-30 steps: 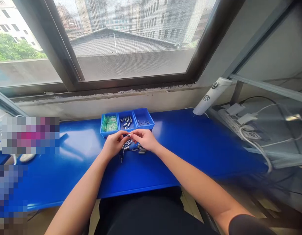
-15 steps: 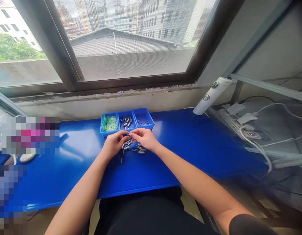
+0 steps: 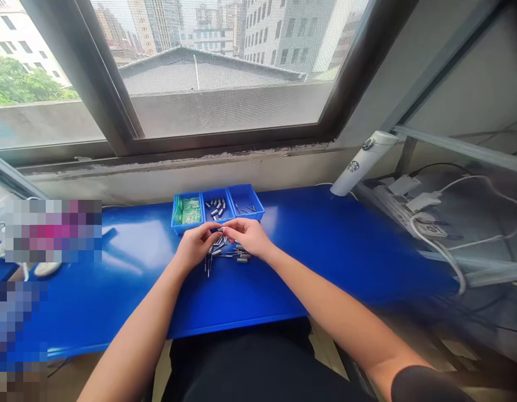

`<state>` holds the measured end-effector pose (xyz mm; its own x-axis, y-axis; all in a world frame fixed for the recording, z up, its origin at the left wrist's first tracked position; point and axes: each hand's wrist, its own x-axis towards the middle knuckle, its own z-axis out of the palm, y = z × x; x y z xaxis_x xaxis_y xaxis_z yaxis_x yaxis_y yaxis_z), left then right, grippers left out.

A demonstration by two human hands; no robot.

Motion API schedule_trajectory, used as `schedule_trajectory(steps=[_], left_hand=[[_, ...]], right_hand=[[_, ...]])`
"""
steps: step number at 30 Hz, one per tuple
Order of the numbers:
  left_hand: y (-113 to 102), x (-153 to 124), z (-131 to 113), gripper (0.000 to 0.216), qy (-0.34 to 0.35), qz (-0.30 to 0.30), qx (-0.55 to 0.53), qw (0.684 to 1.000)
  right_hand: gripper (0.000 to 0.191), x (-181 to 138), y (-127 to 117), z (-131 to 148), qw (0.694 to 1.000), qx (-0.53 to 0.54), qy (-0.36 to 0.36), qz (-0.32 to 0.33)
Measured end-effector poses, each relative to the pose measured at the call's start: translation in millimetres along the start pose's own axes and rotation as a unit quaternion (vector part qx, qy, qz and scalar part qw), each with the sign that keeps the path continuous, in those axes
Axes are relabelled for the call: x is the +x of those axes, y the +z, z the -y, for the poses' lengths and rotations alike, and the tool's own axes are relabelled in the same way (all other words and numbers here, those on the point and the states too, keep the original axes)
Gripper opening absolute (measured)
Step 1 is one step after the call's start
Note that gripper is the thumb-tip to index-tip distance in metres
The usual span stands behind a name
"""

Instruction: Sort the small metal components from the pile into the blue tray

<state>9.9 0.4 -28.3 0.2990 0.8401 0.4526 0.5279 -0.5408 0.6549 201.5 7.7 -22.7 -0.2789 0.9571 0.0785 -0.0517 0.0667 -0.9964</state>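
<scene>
My left hand [image 3: 195, 244] and my right hand [image 3: 249, 237] meet fingertip to fingertip over the blue table. Both are closed in a pinch around a small grey metal piece [image 3: 220, 228], mostly covered by the fingers. Below them lies a loose pile of thin metal pins [image 3: 209, 265] and short grey cylinders [image 3: 242, 260]. Just behind my hands stands a row of blue bins [image 3: 202, 224]. Its left bin has green-tinted plastic bags [image 3: 188, 211], the middle one several short metal cylinders [image 3: 219, 209], the right one a few thin pins [image 3: 245, 210].
A white tumbler [image 3: 363, 163] leans at the back right of the blue table [image 3: 309, 251]. Right of it, a power strip [image 3: 430, 228] with plugs and white cables sits by a metal frame. The window wall [image 3: 158, 178] bounds the back. Blurred-out items cover the far left.
My hands stay almost in the same place, with only a slight shift of the fingers around the small piece. The bins and the pile look unchanged.
</scene>
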Motion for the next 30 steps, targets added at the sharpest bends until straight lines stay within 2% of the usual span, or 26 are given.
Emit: schedule_trajectory(steps=[10,16,22,30], left_hand=[[-1.0,0.8,-1.1,0.03,0.004,0.01,0.021,1.0],[0.8,-0.2,-3.4,0.029,-0.005,-0.007,-0.018,1.0],[-0.3,0.0,-3.1,0.026,-0.015,0.021,0.02,0.999],[0.2,0.3,-4.0,0.027,-0.014,0.007,0.006,1.0]], right_hand=[[0.04,-1.5,3.0,-0.8,1.0,0.006,-0.021,-0.003],[0.042,0.9,1.6,-3.4,1.0,0.009,0.0,-0.007],[0.039,-0.8,3.6,-2.9,1.0,0.006,-0.003,-0.009],[0.042,1.7,1.3,-3.4,0.999,0.034,0.008,0.001]])
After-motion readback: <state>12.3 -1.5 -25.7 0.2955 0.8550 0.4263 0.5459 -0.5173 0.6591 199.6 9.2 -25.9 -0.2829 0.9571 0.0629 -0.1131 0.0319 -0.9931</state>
